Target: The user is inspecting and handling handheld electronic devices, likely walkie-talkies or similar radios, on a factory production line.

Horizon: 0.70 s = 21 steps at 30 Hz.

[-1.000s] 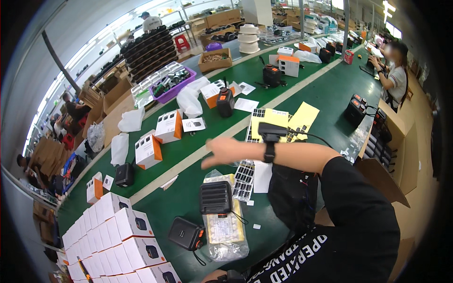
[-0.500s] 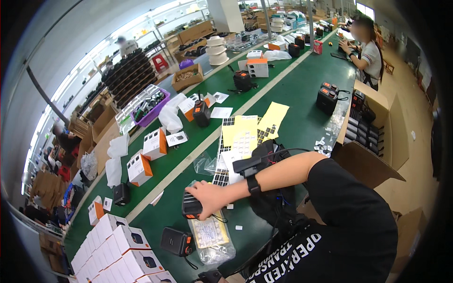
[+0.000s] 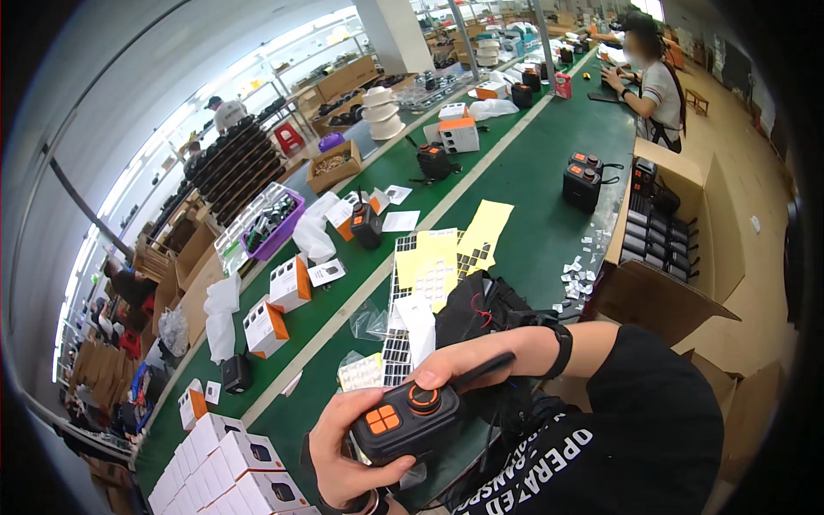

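Close under the camera I hold a black box-shaped device [image 3: 412, 422] with two orange square buttons and an orange-ringed round knob. My left hand [image 3: 343, 446] grips its near left end from below. My right hand [image 3: 468, 365] holds its far right end, thumb lying by the round knob, with a black band on the wrist. The device hangs above the green table [image 3: 532, 223]. Just beyond it lie sheets of small black square pads [image 3: 396, 352] and yellow backing sheets [image 3: 446, 257].
A stack of white boxes [image 3: 227, 481] sits at the lower left. White-and-orange boxes [image 3: 275, 300] line the far lane. More black devices [image 3: 584, 180] stand further up the table. An open cardboard box [image 3: 669, 240] of devices is at right. Another person [image 3: 652, 77] works at the far end.
My right hand came back from reaching left, took a black device off the table, and both hands have lifted it up close to the camera.
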{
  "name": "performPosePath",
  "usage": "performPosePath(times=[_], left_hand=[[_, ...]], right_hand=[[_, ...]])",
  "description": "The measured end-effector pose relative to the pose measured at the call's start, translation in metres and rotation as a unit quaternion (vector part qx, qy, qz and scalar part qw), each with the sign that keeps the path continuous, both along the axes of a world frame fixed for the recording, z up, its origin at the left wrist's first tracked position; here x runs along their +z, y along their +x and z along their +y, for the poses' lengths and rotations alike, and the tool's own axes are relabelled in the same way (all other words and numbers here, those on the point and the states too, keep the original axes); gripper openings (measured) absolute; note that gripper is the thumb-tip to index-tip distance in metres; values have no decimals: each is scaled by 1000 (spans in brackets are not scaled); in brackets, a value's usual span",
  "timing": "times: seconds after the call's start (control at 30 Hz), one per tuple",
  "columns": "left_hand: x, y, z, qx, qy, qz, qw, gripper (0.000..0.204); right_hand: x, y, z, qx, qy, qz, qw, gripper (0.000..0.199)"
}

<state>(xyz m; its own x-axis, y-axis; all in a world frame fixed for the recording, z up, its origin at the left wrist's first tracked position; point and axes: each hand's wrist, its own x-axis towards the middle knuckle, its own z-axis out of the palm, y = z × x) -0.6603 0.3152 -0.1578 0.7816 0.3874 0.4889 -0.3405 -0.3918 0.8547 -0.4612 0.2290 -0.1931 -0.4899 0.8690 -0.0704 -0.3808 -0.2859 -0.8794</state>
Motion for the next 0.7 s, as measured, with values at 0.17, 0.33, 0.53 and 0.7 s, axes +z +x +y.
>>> performPosePath(times=[0.17, 0.33, 0.53, 0.7], left_hand=[[-14, 5, -9, 178, -22, -123, 976, 62], [-20, 9, -4, 226, -138, -189, 946, 57], [-16, 6, 8, 249, -176, -116, 945, 52], [-18, 5, 11, 245, -192, -97, 945, 48]], right_hand=[[6, -14, -15, -182, 132, -77, 971, 72], [6, -40, -15, -234, 270, -35, 933, 69], [-1, -58, 1, -301, 205, 20, 931, 66], [-5, -59, 6, -309, 175, 6, 935, 63]])
